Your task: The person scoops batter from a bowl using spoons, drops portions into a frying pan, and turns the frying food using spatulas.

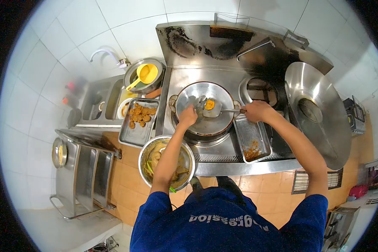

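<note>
Head view: here's the spatula (213, 111) between two separated hands, over the pan (203, 122). The right hand (255, 111) is clamped on its handle above the pan's right rim; the left hand (188, 116) is over the left side, fingers blurred, grip impossible to tell. Blade points left, bearing an orange piece (209, 105), and the long axis runs sideways, left to right. Bowl (192, 170) sits under the left forearm.
</note>
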A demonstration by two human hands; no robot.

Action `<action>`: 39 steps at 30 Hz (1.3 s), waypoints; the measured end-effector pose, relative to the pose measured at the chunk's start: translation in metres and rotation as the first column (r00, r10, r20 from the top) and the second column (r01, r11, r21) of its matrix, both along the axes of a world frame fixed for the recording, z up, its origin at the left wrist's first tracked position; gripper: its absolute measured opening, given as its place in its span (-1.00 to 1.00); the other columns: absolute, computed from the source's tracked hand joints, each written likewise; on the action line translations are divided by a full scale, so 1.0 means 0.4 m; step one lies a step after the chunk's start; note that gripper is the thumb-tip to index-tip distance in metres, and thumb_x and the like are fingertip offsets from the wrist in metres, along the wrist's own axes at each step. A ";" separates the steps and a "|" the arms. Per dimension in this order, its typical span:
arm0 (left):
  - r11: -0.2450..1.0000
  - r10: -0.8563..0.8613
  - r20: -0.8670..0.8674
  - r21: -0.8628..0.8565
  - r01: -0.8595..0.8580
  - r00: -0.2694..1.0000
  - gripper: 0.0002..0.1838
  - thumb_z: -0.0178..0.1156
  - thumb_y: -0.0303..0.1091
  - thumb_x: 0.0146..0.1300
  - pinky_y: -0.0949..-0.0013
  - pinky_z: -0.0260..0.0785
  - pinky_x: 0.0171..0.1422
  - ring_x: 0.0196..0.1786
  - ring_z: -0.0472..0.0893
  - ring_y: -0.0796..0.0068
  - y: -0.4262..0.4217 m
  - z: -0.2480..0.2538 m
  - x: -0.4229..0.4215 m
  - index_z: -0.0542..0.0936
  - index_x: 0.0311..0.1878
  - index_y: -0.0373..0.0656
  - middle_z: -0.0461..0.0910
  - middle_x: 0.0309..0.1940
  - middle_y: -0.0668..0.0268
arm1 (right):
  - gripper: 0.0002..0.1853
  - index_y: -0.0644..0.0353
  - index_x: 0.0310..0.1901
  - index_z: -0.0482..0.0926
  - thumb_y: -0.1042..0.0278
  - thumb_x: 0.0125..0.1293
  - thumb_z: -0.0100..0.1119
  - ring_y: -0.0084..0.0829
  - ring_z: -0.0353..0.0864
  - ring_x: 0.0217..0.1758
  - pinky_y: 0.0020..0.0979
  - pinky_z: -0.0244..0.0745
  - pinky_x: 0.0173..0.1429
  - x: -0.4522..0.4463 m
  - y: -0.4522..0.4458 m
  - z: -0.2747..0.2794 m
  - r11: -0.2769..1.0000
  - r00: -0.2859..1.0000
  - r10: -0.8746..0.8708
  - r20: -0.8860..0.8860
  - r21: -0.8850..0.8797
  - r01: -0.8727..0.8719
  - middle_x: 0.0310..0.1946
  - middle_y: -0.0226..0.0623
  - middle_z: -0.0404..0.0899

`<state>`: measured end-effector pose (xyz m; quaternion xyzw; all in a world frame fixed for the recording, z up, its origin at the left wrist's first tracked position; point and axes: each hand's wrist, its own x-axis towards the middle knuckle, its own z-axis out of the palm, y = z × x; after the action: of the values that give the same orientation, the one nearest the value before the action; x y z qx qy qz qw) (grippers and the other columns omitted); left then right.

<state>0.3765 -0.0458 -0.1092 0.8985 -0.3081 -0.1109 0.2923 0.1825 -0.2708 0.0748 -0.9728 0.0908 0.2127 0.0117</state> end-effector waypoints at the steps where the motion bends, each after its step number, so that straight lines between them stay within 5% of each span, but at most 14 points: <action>1: 1.000 0.002 0.000 -0.005 -0.002 1.000 -0.72 -0.03 -0.27 0.29 -0.08 0.37 0.07 -0.05 0.56 -0.16 -0.002 0.000 -0.005 0.43 -0.05 -0.25 0.59 -0.16 -0.11 | -0.73 0.15 -0.14 0.66 0.40 0.17 0.02 -0.03 0.66 -0.09 -0.10 0.56 -0.01 0.001 -0.001 0.008 0.998 1.000 -0.006 0.030 -0.066 0.008 -0.17 0.01 0.65; 13: 0.978 0.208 -0.185 0.031 -0.206 0.960 -0.65 -0.09 -0.21 0.31 -0.09 0.34 0.12 0.04 0.52 -0.19 0.040 0.022 -0.050 0.44 0.07 -0.19 0.57 -0.09 -0.15 | -0.59 -0.23 0.08 0.58 0.40 0.19 0.07 -0.19 0.69 -0.18 -0.19 0.59 -0.14 -0.033 0.020 0.072 0.941 0.980 0.150 0.134 -0.325 -0.100 -0.30 -0.12 0.66; 20: 0.976 0.216 -0.157 0.034 -0.214 0.964 -0.66 -0.08 -0.21 0.31 -0.06 0.34 0.12 0.03 0.52 -0.20 0.064 0.014 -0.047 0.45 0.05 -0.18 0.57 -0.11 -0.16 | -0.52 -0.22 0.19 0.48 0.42 0.22 0.06 -0.24 0.69 -0.24 -0.25 0.58 -0.22 -0.036 0.017 0.043 0.901 0.977 0.173 0.122 -0.421 -0.107 -0.31 -0.21 0.66; 22: 0.978 0.208 -0.152 0.034 -0.206 0.966 -0.66 -0.08 -0.21 0.31 -0.07 0.34 0.12 0.03 0.53 -0.20 0.072 0.022 -0.048 0.46 0.04 -0.18 0.57 -0.11 -0.16 | -0.40 -0.16 0.23 0.45 0.44 0.08 0.18 -0.24 0.69 -0.31 -0.28 0.57 -0.28 -0.041 0.008 0.042 0.887 0.925 0.259 0.279 -0.447 -0.114 -0.38 -0.15 0.65; 26: 0.973 0.229 -0.157 0.016 -0.229 0.961 -0.66 -0.07 -0.21 0.30 -0.08 0.33 0.12 0.02 0.53 -0.20 0.092 0.045 -0.056 0.46 0.03 -0.19 0.58 -0.13 -0.17 | -0.51 -0.19 0.20 0.46 0.42 0.22 0.06 -0.20 0.69 -0.23 -0.22 0.59 -0.23 -0.028 0.012 0.067 0.908 0.969 0.146 0.199 -0.417 -0.051 -0.28 -0.19 0.66; 28: 0.971 0.240 -0.150 0.013 -0.240 0.959 -0.67 -0.06 -0.22 0.30 -0.08 0.33 0.11 0.01 0.53 -0.21 0.105 0.052 -0.058 0.46 0.03 -0.19 0.58 -0.14 -0.17 | -0.51 -0.15 0.20 0.46 0.43 0.20 0.06 -0.13 0.68 -0.21 -0.16 0.60 -0.19 -0.030 0.005 0.066 0.967 0.978 0.018 0.208 -0.254 0.037 -0.24 -0.15 0.65; 39: 0.954 0.238 -0.163 -0.144 -0.262 0.957 -0.70 -0.06 -0.23 0.34 -0.12 0.32 0.02 -0.07 0.52 -0.26 0.192 0.123 -0.135 0.44 0.02 -0.18 0.57 -0.22 -0.19 | -0.50 -0.16 0.20 0.47 0.45 0.21 0.01 -0.03 0.67 -0.23 -0.13 0.59 -0.15 -0.067 0.030 -0.063 0.973 0.968 -0.038 0.248 -0.210 0.092 -0.26 -0.07 0.64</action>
<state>0.3227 0.0312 -0.0600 0.8927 -0.1778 -0.1119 0.3986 0.1557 -0.2587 0.0496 -0.9833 0.1434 0.0805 -0.0779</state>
